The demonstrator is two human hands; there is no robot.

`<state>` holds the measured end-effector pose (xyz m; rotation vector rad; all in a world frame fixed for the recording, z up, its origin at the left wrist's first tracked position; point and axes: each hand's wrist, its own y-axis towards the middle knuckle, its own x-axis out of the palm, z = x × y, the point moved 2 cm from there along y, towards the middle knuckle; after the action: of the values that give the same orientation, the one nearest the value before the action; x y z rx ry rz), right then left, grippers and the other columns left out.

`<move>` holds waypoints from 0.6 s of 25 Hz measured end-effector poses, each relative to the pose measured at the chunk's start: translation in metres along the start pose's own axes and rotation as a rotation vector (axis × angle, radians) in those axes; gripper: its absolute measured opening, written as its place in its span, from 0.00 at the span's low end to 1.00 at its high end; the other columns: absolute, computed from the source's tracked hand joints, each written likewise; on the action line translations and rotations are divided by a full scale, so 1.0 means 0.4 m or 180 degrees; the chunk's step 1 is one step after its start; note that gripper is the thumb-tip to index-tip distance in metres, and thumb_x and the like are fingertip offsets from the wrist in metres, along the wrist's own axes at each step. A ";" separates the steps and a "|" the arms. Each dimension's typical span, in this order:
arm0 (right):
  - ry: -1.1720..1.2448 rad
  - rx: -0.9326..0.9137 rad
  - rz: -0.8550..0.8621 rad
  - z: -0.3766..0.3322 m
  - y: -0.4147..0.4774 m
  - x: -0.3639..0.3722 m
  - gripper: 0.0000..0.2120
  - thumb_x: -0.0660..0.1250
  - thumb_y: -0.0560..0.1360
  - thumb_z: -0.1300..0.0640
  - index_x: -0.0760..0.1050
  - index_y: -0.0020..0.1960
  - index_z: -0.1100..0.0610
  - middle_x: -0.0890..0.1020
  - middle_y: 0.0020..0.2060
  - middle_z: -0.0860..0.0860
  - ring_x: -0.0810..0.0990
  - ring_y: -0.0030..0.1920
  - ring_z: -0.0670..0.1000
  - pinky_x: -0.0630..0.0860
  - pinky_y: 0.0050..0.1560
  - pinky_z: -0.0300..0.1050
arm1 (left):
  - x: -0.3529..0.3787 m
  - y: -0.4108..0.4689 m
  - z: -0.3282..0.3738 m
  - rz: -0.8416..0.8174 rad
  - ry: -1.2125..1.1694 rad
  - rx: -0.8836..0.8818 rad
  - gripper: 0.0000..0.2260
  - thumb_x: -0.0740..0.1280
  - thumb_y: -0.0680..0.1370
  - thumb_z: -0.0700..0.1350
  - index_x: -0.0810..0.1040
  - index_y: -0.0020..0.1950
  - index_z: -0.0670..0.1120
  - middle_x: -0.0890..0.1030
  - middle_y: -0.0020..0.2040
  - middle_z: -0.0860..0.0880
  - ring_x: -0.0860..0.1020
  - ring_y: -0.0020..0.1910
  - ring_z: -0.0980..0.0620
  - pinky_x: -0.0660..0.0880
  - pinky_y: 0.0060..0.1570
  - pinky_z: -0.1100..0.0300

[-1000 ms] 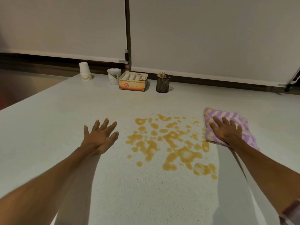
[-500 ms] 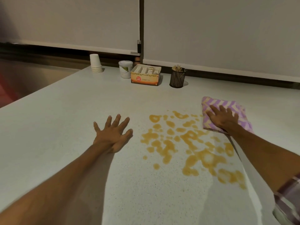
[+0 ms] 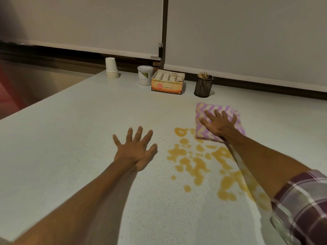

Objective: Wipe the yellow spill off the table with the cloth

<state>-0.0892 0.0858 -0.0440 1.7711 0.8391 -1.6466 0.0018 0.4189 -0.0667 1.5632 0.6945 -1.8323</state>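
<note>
While my view looks down over the pale speckled table (image 3: 70, 138), I start at the far left, where a stack of white paper cups (image 3: 111, 68) stands upside down near the back edge. Just right of it sits a white lidded tub (image 3: 145, 75), touching or nearly touching an orange cardboard box (image 3: 167, 85) of wrapped packets. Closer to me, my left hand (image 3: 136, 152) lies palm down on bare table, its fingers (image 3: 139, 133) spread wide apart and holding nothing, just left of the mess. The yellow spill (image 3: 196, 163) is a scatter of blotches and puddles running from mid-table toward the near right, where part of it passes under my right forearm. At the back, right of the box and apart from it, stands a black mesh cup (image 3: 203, 87) with pale sticks in it. Nearer, the cloth (image 3: 208, 108), folded and patterned in purple and cream zigzags, lies flat on the table at the spill's far right corner, its near edge overlapping the outermost blotches. My right hand (image 3: 219, 123) presses flat on top of it, fingers splayed and open rather than clenched. A plaid sleeve (image 3: 304, 207) covers my right arm at the lower right.
</note>
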 end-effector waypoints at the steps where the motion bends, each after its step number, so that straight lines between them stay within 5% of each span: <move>1: 0.0086 -0.0023 -0.0024 -0.046 0.011 0.007 0.34 0.43 0.73 0.27 0.48 0.77 0.38 0.51 0.79 0.51 0.49 0.78 0.61 0.43 0.72 0.69 | -0.003 -0.002 -0.001 -0.0009 0.0002 0.0008 0.30 0.39 0.75 0.68 0.42 0.77 0.62 0.41 0.80 0.52 0.39 0.79 0.44 0.36 0.69 0.28; 9: 0.0233 -0.0754 -0.0132 -0.255 -0.066 0.036 0.32 0.46 0.75 0.30 0.52 0.76 0.39 0.52 0.79 0.49 0.51 0.78 0.59 0.46 0.74 0.65 | -0.012 -0.004 -0.002 -0.0070 -0.0008 0.0081 0.30 0.39 0.76 0.67 0.43 0.77 0.59 0.42 0.80 0.50 0.39 0.78 0.42 0.37 0.68 0.27; 15: 0.0293 -0.0351 -0.0050 -0.341 -0.076 0.035 0.30 0.45 0.76 0.32 0.52 0.76 0.40 0.52 0.79 0.50 0.49 0.78 0.60 0.42 0.74 0.66 | -0.017 -0.007 -0.003 -0.0103 -0.0160 0.0106 0.30 0.38 0.77 0.66 0.45 0.78 0.58 0.43 0.80 0.49 0.39 0.78 0.42 0.35 0.68 0.28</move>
<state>-0.0252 0.2108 -0.0475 1.7789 0.9686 -1.5081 0.0010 0.4225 -0.0602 1.5298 0.6732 -1.9093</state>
